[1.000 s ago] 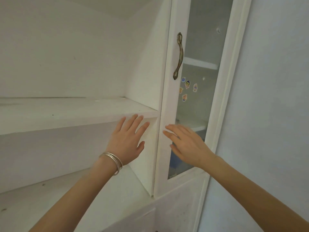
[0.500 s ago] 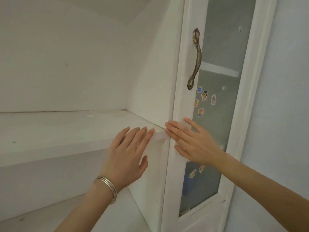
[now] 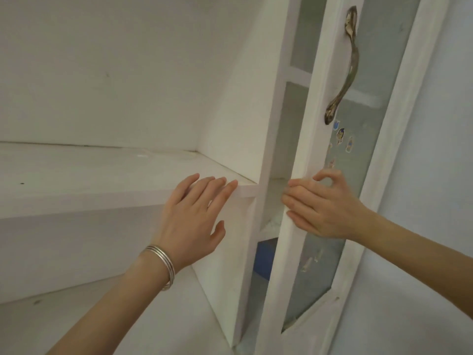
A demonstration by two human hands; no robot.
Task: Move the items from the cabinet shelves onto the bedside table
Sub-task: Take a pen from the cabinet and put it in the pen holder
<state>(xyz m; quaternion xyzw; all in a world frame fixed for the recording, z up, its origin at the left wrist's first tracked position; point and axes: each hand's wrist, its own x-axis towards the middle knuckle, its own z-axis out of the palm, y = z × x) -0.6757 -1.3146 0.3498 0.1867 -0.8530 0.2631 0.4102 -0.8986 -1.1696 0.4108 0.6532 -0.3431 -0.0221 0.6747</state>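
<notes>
Door-opening step: right hand (image 3: pixel 320 208) curls round glass door (image 3: pixel 314 124) edge, left hand (image 3: pixel 194 216) flat, empty, on shelf (image 3: pixel 102 175) lip. Blue item (image 3: pixel 265 254) sits at 4 o'clock from left hand, behind the door. Next, I judge, swing it wide, then reach in.

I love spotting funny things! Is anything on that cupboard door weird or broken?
A bit. Little cartoon stickers dot the glass door; the lower stickers look faded and half peeled. Also, the right hand grips the door's edge, not the brass handle.
</notes>
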